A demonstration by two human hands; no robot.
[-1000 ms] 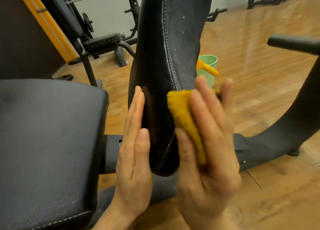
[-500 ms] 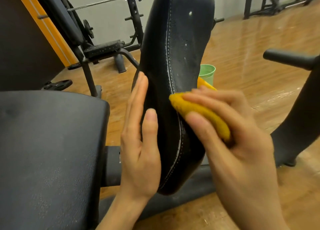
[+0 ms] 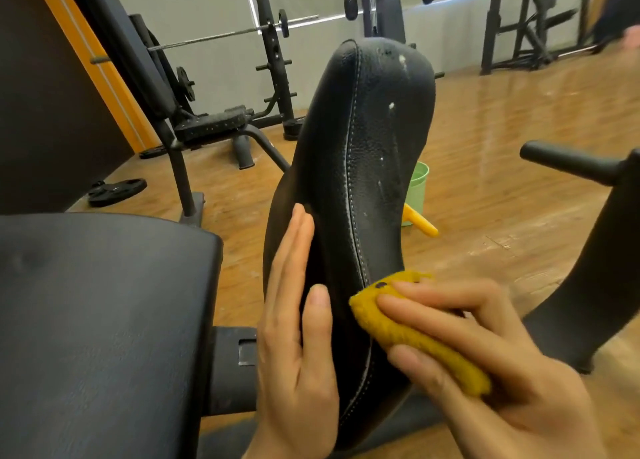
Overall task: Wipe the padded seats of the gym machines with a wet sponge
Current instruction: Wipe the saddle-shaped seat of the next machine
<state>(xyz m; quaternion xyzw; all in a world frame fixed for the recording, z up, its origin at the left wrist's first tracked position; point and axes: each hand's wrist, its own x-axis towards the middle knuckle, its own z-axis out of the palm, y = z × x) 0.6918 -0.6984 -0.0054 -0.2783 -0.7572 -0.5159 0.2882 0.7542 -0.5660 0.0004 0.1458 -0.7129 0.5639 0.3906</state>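
A tall black padded seat back (image 3: pixel 374 140) with white stitching stands upright in the middle, with pale specks on its right face. My left hand (image 3: pixel 298 348) lies flat with straight fingers against its left side. My right hand (image 3: pixel 491 361) grips a yellow sponge (image 3: pixel 408 330) and presses it to the pad's lower right face, beside the seam. A second black padded seat (image 3: pixel 97 320) fills the lower left.
A green bucket (image 3: pixel 417 185) with a yellow handle stands on the wood floor behind the pad. A black handle bar (image 3: pixel 568 162) and curved frame rise at the right. A weight plate (image 3: pixel 116 191), a bench and a barbell rack stand at the back left.
The view has tilted up, showing the pad's top. My right hand has slid the sponge down the pad's right face. My left hand stays flat on the left side.
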